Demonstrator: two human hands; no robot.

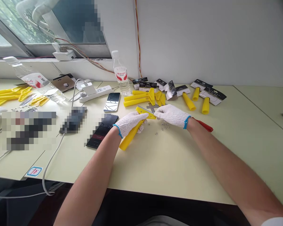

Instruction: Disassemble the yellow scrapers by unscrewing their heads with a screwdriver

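Centrally: one yellow scraper (128, 138), tilted, handle toward lower left, head at mid-frame. Left hand (132, 122), gloved: fingers wrapped around the scraper below its head, apparently to steady it with the face exposed. Right hand (171, 115), gloved: fingertips close together at the head's right end, seemingly for fine control; whether they pinch a small part, cannot tell. Loose screws (162, 128): scattered just below the right hand, presumably for easy reach. Red tool (205, 126): beside the right wrist. Further yellow scrapers (137, 101): grouped above the hands, probably to leave working room.

"Wahaha" on bottle (121, 77); "03:24" on phone (102, 131).
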